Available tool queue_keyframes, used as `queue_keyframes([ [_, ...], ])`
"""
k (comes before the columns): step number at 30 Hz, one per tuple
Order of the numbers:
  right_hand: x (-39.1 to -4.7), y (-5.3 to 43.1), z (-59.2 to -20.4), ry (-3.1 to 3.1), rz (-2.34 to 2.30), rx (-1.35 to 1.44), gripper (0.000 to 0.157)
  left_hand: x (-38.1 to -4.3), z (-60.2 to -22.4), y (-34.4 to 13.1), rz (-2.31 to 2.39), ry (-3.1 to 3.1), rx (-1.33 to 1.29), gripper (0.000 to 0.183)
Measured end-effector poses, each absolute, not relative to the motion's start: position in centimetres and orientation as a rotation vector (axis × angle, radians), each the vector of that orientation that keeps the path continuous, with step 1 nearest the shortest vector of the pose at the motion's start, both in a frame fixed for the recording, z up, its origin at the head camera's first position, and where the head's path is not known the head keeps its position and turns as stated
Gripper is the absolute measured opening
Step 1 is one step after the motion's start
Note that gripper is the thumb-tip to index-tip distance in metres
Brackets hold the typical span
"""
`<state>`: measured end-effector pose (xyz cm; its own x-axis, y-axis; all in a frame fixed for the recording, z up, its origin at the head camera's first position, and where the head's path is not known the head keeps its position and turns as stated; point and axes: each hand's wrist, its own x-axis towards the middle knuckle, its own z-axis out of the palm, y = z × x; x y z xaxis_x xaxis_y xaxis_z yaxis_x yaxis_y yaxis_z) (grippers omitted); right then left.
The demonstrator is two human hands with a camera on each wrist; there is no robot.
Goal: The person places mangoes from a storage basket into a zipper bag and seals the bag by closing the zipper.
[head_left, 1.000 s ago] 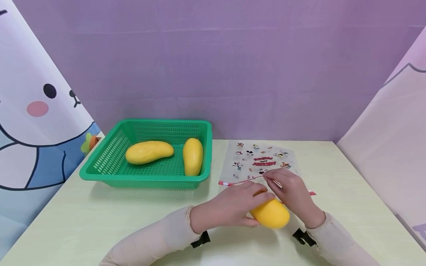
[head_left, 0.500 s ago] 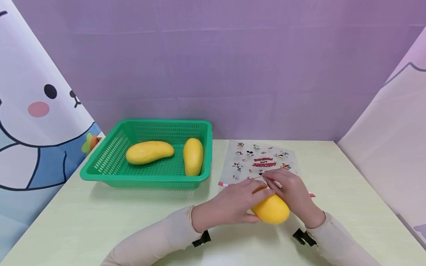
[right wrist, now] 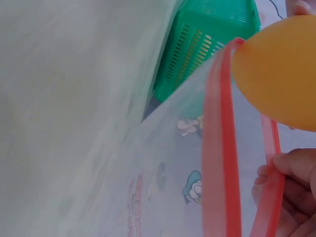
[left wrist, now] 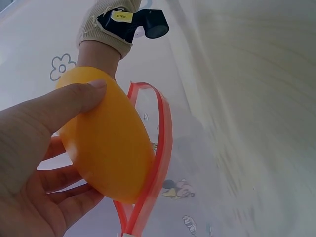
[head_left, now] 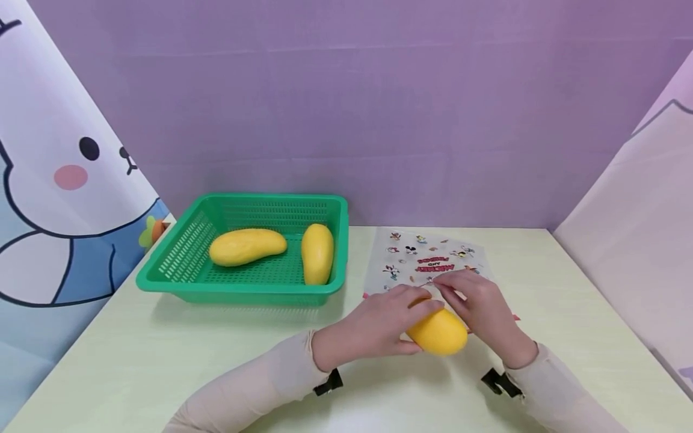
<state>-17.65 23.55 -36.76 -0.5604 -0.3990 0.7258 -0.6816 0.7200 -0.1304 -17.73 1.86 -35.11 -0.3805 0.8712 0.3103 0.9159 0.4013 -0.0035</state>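
My left hand (head_left: 373,328) grips a smooth yellow mango (head_left: 441,337), thumb on one side and fingers on the other, above the table. My right hand (head_left: 484,310) pinches one red edge of a clear zip bag (head_left: 406,264) printed with cartoon figures. In the right wrist view, that red edge (right wrist: 274,197) sits between thumb and fingers, apart from the opposite red strip (right wrist: 222,148), so the mouth gapes. The left wrist view has the mango's end at this mouth, close against a red strip (left wrist: 163,138). How deep it reaches is hard to tell.
A green plastic basket (head_left: 249,294) stands left of the bag, near the purple backdrop (head_left: 379,120). Inside it lie two more yellow mangoes, one crosswise (head_left: 246,246) and one lengthwise (head_left: 317,254). Printed cloths flank the pale table (head_left: 216,337) on both sides.
The mango in my left hand has moved slightly forward, nearer the bag's mouth. My right hand keeps its pinch on the red edge. The head view has shifted a little.
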Motion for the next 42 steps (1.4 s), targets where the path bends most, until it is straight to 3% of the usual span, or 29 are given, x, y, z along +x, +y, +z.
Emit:
queue_keyframes([
  [3, -17.7, 23.5, -36.6, -2.218, 0.527, 0.810, 0.052, -17.8, -35.1, 1.8, -0.236, -2.417, -1.557, 0.065],
  [7, -17.8, 23.4, -36.5, -2.223, 0.520, 0.804, 0.055, -17.9, -35.1, 1.8, -0.205, -2.418, -1.524, 0.066],
  [10, -17.8, 23.2, -36.4, -2.240, 0.508, 0.806, 0.051, -17.9, -35.1, 1.6, -0.192, -2.402, -1.489, 0.066],
  [14, -17.8, 22.9, -36.1, -2.257, 0.492, 0.789, 0.014, -17.9, -35.2, 1.4, -0.181, -2.383, -1.455, 0.066],
  [18, -17.8, 22.6, -35.9, -2.263, 0.487, 0.755, 0.028, -18.0, -35.3, 1.3, -0.168, -2.385, -1.438, 0.065],
  [23, -17.9, 22.5, -35.9, -2.282, 0.501, 0.730, 0.021, -18.1, -35.5, 1.4, -0.166, -2.397, -1.430, 0.064],
  [42, -17.9, 21.7, -35.3, -2.318, 0.542, 0.657, 0.020, -18.2, -35.7, 1.7, -0.129, -2.429, -1.410, 0.063],
])
